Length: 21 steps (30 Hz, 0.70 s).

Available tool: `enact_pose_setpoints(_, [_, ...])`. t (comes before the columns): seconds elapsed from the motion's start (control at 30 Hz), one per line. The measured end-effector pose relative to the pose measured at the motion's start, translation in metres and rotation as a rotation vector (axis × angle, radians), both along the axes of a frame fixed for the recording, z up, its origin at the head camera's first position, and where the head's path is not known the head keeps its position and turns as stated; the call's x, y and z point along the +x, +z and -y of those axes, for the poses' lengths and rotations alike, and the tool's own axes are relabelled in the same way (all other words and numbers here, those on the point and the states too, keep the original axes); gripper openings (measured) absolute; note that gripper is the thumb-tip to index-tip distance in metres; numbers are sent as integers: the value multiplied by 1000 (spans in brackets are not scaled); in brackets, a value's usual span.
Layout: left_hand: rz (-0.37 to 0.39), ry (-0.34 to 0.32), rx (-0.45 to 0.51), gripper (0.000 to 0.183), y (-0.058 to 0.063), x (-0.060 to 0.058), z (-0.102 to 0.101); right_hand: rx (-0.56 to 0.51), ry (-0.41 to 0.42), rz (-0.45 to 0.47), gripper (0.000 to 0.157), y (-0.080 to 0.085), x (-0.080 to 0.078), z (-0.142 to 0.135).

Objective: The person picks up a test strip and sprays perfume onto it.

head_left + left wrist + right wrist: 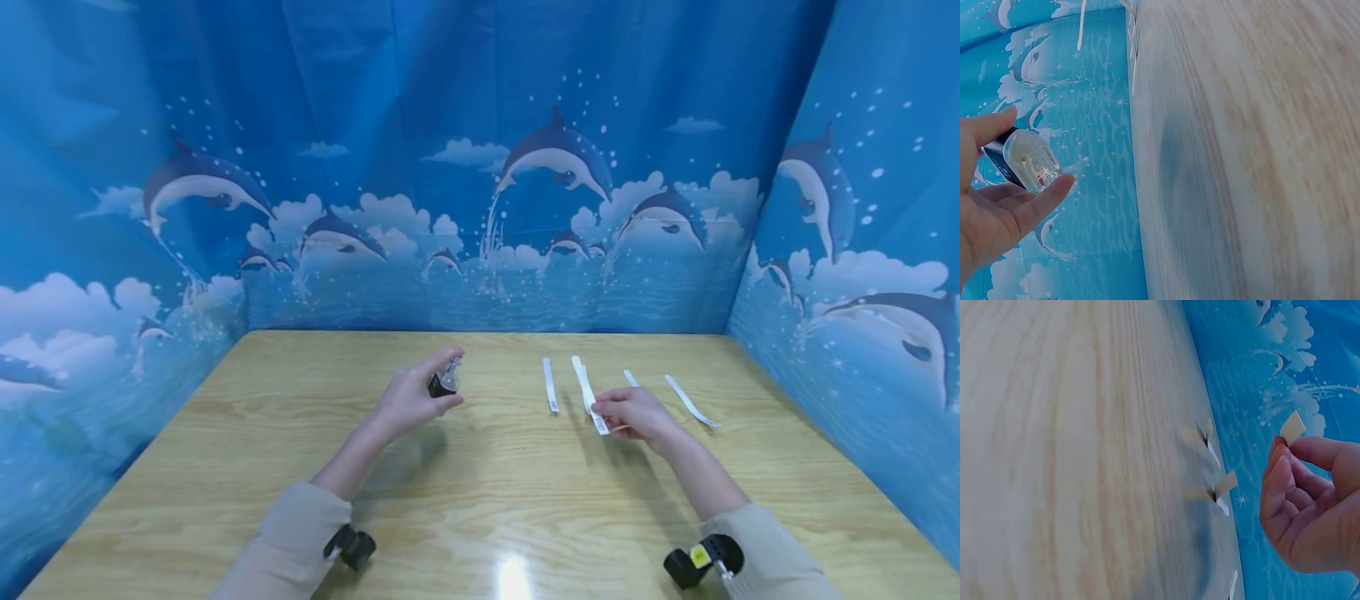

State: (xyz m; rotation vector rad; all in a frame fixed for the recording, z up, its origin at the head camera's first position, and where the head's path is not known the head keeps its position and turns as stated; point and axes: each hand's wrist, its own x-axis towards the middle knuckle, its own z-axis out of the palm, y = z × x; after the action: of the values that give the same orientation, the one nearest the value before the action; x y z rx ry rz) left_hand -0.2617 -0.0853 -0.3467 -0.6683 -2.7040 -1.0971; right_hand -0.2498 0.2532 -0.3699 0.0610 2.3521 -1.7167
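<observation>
My left hand (408, 406) grips a small perfume bottle (444, 383) between thumb and fingers, above the left half of the table. In the left wrist view the perfume bottle (1034, 161) shows clear glass and a dark side with faint lettering. On the right, my right hand (637, 413) pinches a narrow paper strip (599, 422), raised over the table. The right wrist view shows a bent pale end of the paper strip (1293, 427) beyond the fingertips. Other white strips lie nearby: one left of it (551, 385), one partly behind the hand (631, 378), one curved at right (688, 402).
A light wood-patterned table (465, 500) spans the view. Blue dolphin-print curtains (420, 100) stand behind it and along both sides. Each wrist carries a black camera mount, seen at the left cuff (351, 547) and right cuff (701, 562).
</observation>
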Motion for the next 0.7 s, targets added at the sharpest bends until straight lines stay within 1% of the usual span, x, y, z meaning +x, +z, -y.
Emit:
enact_pose_setpoints(0.1, [0,-3,2,66,0,0,0,-34,-29,7,32,-2,-4,-5])
enact_pose_setpoints(0.27, [1,0,-3,66,-2,-1,1,-102,-87,24,25,-5,-10,-13])
enact_pose_setpoints(0.47, [4,1,-6,65,-2,0,1,-135,-117,20,17,-8,-18,-19])
enact_pose_setpoints(0.57, [7,-2,0,65,-2,0,1,-131,-143,29,17,-9,-23,-22])
enact_pose_setpoints(0.7, [15,0,7,65,-2,0,1,-118,-181,46,23,-11,-28,-25])
